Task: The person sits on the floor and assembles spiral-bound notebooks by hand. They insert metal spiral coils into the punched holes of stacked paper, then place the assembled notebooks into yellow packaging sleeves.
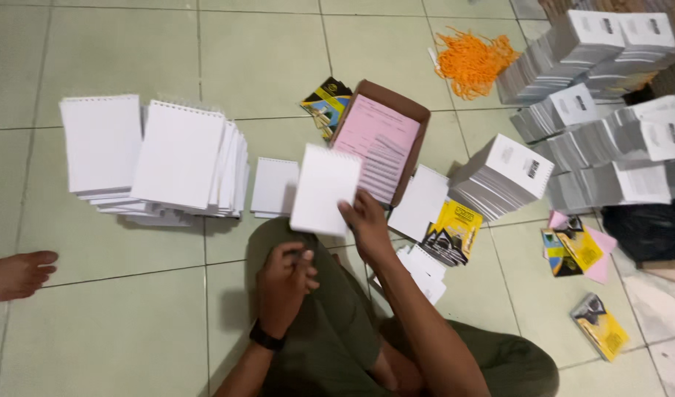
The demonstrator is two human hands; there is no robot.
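My right hand (367,224) grips a white spiral-bound notepad (324,189) by its lower right corner and holds it above the tiled floor. My left hand (284,283) rests closed on my knee, pinching something small and dark that I cannot identify; a black band sits on that wrist. Just left of the held pad lies a small stack of white pads (273,187). Behind it stands an open brown cardboard box (418,117) holding pink sheets (378,143).
Two tall piles of white spiral pads (153,158) lie at the left. Stacks of grey-edged booklets (595,140) crowd the right. Yellow-and-black covers (453,231) are scattered about, with orange strings (473,59) at the back. Another person's bare foot (17,273) shows at the left edge.
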